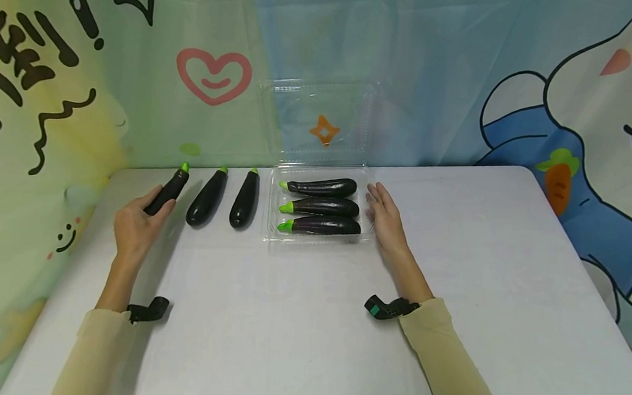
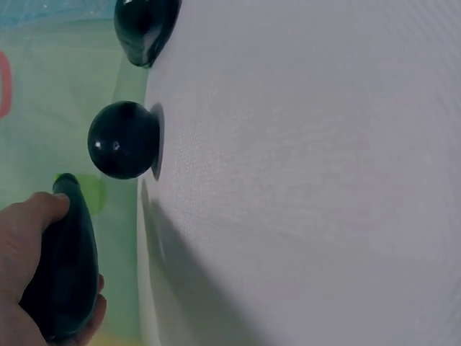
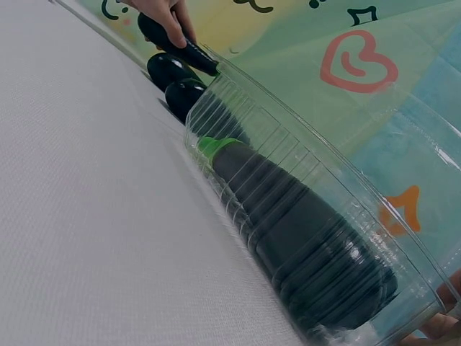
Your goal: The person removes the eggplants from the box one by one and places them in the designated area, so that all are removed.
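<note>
My left hand [image 1: 133,225] grips the leftmost of three dark eggplants [image 1: 168,192] lying on the white table; the left wrist view shows my fingers [image 2: 32,216] curled round that eggplant [image 2: 66,274]. The other two eggplants [image 1: 206,198] [image 1: 244,199] lie beside it. A clear plastic clamshell tray [image 1: 272,206] holds three more eggplants [image 1: 322,207] with green stems pointing left. My right hand [image 1: 384,217] rests with straight fingers against the tray's right side. In the right wrist view the nearest boxed eggplant [image 3: 288,223] shows through the ribbed wall.
The tray's lid [image 1: 321,120] stands open against the cartoon backdrop. The white table [image 1: 313,320] stretches toward me, with its right edge [image 1: 571,228] near a rabbit print. Backdrop cloth walls the left and far sides.
</note>
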Motion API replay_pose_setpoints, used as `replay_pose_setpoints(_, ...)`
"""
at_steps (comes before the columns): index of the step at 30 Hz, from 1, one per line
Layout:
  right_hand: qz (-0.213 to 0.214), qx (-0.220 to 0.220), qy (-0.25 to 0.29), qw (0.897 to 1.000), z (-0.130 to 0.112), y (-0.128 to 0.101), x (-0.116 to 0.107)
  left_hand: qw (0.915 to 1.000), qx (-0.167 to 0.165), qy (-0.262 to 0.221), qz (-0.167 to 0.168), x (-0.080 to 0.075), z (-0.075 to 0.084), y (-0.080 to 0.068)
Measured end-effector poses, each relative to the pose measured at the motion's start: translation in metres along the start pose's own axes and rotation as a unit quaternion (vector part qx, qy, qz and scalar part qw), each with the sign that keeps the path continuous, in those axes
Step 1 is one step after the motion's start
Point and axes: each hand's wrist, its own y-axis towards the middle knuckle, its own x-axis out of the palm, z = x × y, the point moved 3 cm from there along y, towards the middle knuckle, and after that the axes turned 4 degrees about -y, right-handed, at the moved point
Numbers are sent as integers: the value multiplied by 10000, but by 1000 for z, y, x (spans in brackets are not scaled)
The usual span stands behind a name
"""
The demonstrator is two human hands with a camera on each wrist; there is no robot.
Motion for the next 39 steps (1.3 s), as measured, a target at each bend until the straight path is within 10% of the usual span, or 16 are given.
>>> replay_pose_setpoints(16, -74, -31, 32, 10000, -1, 1, 2, 9991, 197, -338, 149, 1, -2, 2)
replay_pose_setpoints(39, -199, 59, 92, 9997, -20, -13, 4, 9967, -668, -368, -265, 15, -9, 18)
